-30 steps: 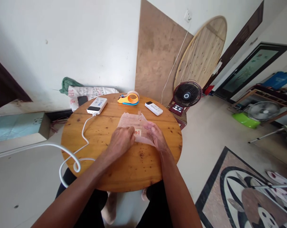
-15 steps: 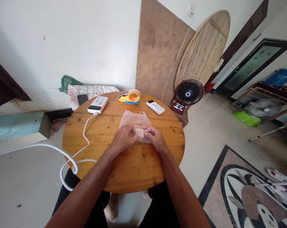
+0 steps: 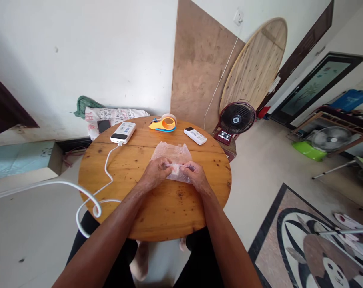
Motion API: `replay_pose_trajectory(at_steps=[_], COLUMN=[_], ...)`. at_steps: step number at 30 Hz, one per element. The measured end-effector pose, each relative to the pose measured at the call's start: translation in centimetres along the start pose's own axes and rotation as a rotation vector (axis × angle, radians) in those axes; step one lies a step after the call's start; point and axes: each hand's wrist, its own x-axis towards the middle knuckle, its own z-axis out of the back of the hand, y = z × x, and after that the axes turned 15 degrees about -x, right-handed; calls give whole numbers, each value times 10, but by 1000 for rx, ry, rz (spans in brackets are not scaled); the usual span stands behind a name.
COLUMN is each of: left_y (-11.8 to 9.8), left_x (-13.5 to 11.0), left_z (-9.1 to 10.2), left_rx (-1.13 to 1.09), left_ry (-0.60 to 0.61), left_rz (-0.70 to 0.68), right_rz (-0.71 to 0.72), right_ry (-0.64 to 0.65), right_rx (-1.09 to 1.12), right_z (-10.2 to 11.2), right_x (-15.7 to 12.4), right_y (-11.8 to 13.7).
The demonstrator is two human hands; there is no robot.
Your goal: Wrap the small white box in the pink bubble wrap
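Both forearms reach in over the near edge of the round table (image 3: 177, 218), slanting toward each other, with wrists low and knuckles turned up. Near the middle of the table lies a sheet of bubble wrap (image 3: 171, 150), clear and pinkish, its dimpled film crinkled along an uneven far edge. Left of the table's centre line, the left hand (image 3: 155, 173) has its fingers curled and its thumb brought against them, nipping the wrap at one end of a small pale printed piece (image 3: 175, 169) with red marks. The right hand (image 3: 195, 173) mirrors it on the other side, thumb and forefinger pressed together at the opposite end, leaving a short gap between the two hands. Whether the piece sits on or under the film cannot be told. The tabletop is varnished orange-brown wood, knotty and seamed. By its far edge stands a smooth orange-and-blue tape dispenser (image 3: 163, 123) with a ring-shaped roll. A boxy white power bank (image 3: 123, 133) sits toward the table's far left, plugged to a glossy, looping white cable (image 3: 108, 170); a slimmer white device (image 3: 195, 136) lies toward its far right.
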Motion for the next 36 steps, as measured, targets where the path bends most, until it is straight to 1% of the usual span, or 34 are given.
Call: replay_pose_trajectory(at_steps=[4,8,12,21,23,27,29,32,36], left_y=[1,-5,-8,0,1,-1,-4,-8,-10], left_x=[0,-1,-1,1,1,2,2,3,3], left_z=[-1,-2,-2,-3,-3,-1,0,1,-1], left_rx=[-6,-2,8,-6,-13,-47,-45,-56,-132], left_ry=[-3,0,-2,-11,-7,12,21,20,24], left_rz=[-11,-16,-6,-26,-20,31,41,55,128], right_rz=[9,9,1,2,-11,-83,-96,-70,-49], right_ry=[-8,-8,-42,-91,-106,-125,-146,-192,-262], right_rx=[-60,-68,-112,-126,-121,-117,-175,-340,-567], right_z=[0,-1,0,-2,-4,-9,-10,-10,-8], right_x=[-2,-2,-1,0,0,3,4,6,5], right_y=[4,5,3,0,-1,-7,-11,-15,-11])
